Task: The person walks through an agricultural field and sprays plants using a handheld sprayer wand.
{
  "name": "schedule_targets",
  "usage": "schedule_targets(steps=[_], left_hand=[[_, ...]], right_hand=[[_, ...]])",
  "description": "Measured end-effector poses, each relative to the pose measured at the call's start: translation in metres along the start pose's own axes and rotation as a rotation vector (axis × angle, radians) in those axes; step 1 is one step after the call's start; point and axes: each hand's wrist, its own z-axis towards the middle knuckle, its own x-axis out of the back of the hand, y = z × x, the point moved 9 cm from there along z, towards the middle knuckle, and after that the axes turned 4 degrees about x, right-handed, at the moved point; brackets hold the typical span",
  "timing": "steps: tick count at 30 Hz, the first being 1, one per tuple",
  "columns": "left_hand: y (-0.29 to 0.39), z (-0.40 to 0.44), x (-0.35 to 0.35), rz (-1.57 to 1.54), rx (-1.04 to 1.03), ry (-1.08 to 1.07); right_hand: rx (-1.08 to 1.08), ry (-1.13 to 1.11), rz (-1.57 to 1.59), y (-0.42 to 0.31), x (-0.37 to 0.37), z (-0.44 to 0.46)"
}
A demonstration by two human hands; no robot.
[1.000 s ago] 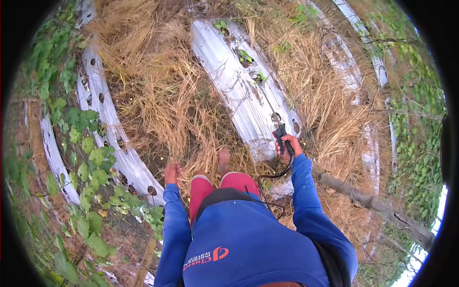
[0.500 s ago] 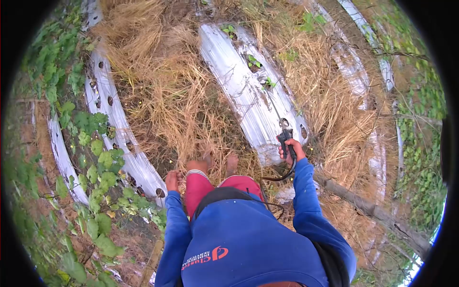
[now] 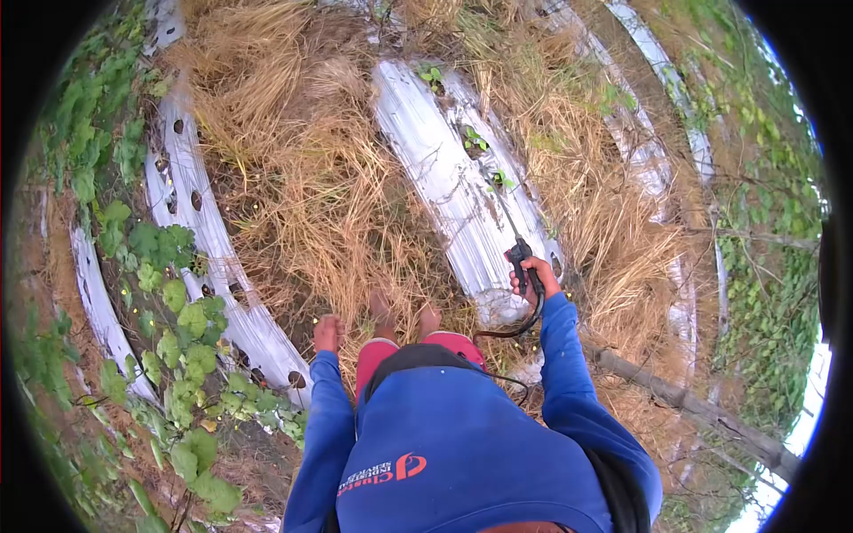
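Observation:
My right hand [image 3: 537,277] is wrapped around the black handle of a spray wand [image 3: 518,254]. The wand's thin tube [image 3: 508,216] points forward over the silvery plastic mulch [image 3: 435,169], its tip near a small green seedling [image 3: 500,180] in a planting hole. From the handle a dark hose [image 3: 524,327] curves back toward my waist. My left hand [image 3: 329,334] hangs low at my left side, fingers curled in, with nothing visible in it. It is nearest to the dry grass beside my bare feet [image 3: 382,311].
More seedlings [image 3: 474,139] grow farther along the same mulch strip. Dry straw [image 3: 311,195] lies between the rows. On the left, another holed mulch strip [image 3: 209,222] runs beside leafy vines [image 3: 178,329]. A wooden pole [image 3: 675,391] slants across the lower right.
My right hand and the spray wand have shifted slightly left and down in view. My feet and legs have changed position, and the mulch rows on both sides have slid left in view.

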Motion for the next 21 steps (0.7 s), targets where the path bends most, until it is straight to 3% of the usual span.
schedule_targets(steps=[8,21], left_hand=[[0.03,0.043,0.012,-0.082,0.059,-0.035],[0.045,0.092,0.041,-0.058,0.064,-0.016]], right_hand=[[0.016,-0.011,-0.078,-0.031,-0.067,0.022],[-0.009,0.033,-0.115,-0.037,-0.104,0.044]])
